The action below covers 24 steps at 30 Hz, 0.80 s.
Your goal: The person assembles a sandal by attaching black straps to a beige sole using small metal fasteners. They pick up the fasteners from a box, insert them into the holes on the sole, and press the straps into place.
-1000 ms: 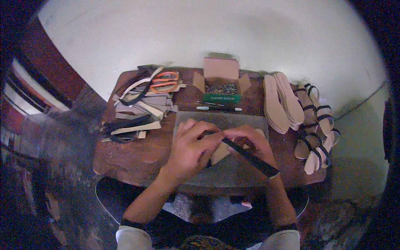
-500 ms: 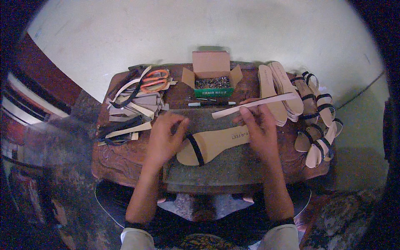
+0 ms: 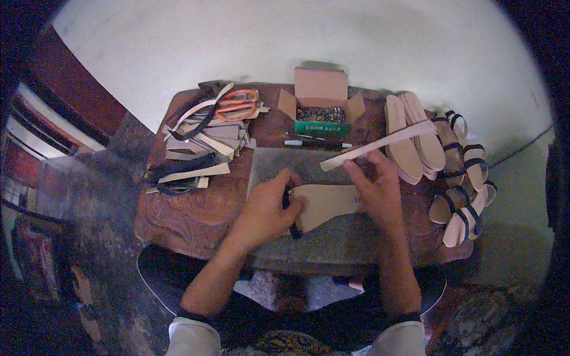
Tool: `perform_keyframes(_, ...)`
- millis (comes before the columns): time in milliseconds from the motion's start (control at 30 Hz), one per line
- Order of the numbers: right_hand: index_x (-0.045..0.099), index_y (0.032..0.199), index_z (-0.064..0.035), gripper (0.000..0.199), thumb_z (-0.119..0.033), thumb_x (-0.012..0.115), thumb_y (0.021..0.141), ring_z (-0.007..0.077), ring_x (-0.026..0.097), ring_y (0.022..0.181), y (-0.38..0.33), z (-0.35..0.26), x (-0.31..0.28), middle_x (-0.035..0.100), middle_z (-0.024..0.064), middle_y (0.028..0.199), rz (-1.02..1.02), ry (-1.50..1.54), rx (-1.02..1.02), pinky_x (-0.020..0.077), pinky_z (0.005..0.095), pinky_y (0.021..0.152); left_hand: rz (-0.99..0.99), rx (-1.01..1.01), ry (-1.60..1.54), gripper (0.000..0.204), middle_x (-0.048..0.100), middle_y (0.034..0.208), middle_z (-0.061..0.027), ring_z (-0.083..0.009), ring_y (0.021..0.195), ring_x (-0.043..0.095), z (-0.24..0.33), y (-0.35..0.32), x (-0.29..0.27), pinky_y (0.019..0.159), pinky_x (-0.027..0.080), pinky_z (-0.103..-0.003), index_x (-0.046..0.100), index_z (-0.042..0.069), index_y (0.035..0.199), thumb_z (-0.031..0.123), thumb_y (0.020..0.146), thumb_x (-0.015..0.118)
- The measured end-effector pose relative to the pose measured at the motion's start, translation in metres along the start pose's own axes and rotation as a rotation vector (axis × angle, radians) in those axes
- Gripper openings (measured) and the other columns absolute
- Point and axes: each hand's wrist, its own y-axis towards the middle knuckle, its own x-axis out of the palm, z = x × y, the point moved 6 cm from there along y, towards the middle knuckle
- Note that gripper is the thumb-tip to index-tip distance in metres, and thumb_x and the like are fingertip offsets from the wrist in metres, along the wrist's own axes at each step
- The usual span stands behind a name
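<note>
A beige sandal insole point(image 3: 329, 204) with a black strap point(image 3: 295, 230) across its toe end lies on the grey work mat. My left hand point(image 3: 267, 207) is closed round that toe end, thumb on top, hiding much of the strap. A long pale strip point(image 3: 380, 145) slants up to the right, pinched between the thumb and fingers of my right hand point(image 3: 377, 184). That hand is just above the insole's other end and covers part of it.
Beyond the mat stands an open green box of nails point(image 3: 322, 127), a marker point(image 3: 317, 143) before it. Left lie orange-handled scissors point(image 3: 237, 105) on a heap of strips point(image 3: 208, 139). Stacked insoles point(image 3: 404, 118) and several black-strapped sandals point(image 3: 457, 222) are at the right.
My left hand has moved right onto the insole's toe end and closed on it. My right hand still holds the pale strip. The whole view has shifted slightly.
</note>
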Motion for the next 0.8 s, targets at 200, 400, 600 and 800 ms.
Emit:
perform_keyframes(200, 0.059, 0.105, -0.0017, 0.019, -0.008, 0.061, 0.087, 0.0174, 0.062, 0.089, 0.003, -0.006, 0.005, 0.064, 0.0097, 0.095, -0.091, -0.233, -0.105, 0.0471, 0.0301, 0.082, -0.014, 0.081, -0.187, 0.025, 0.065, 0.087, -0.013, -0.0206, 0.077, 0.063, -0.001, 0.001, 0.004, 0.068, 0.049, -0.033, 0.057, 0.004, 0.103, 0.011, 0.081, 0.065)
perform_keyframes(400, 0.055, 0.113, -0.0033, 0.024, -0.006, 0.057, 0.089, 0.0198, 0.063, 0.088, 0.003, 0.001, 0.021, 0.064, 0.012, 0.1, -0.28, -0.128, -0.072, 0.0498, 0.0325, 0.079, 0.003, 0.079, -0.281, 0.028, 0.065, 0.091, -0.0128, -0.0198, 0.081, 0.063, 0.005, -0.003, 0.011, 0.072, 0.049, -0.031, 0.058, 0.003, 0.108, 0.008, 0.081, 0.066)
perform_keyframes(600, 0.053, 0.116, -0.0036, 0.026, -0.005, 0.053, 0.09, 0.0174, 0.062, 0.089, 0.002, -0.001, 0.026, 0.063, 0.011, 0.099, -0.401, -0.075, -0.141, 0.0502, 0.0325, 0.079, -0.024, 0.034, -0.353, 0.036, 0.065, 0.099, -0.0141, -0.0207, 0.09, 0.062, -0.009, -0.002, 0.011, 0.079, 0.049, -0.031, 0.059, 0.002, 0.115, 0.005, 0.08, 0.066)
perform_keyframes(800, 0.051, 0.12, -0.0037, 0.034, -0.007, 0.06, 0.087, 0.016, 0.06, 0.092, 0.0, 0.006, 0.028, 0.062, 0.009, 0.102, -0.467, 0.02, -0.096, 0.0495, 0.032, 0.08, -0.128, -0.019, -0.27, 0.028, 0.066, 0.1, -0.014, -0.0191, 0.09, 0.063, 0.0, 0.004, 0.01, 0.078, 0.049, -0.03, 0.062, 0.0, 0.109, 0.01, 0.083, 0.064)
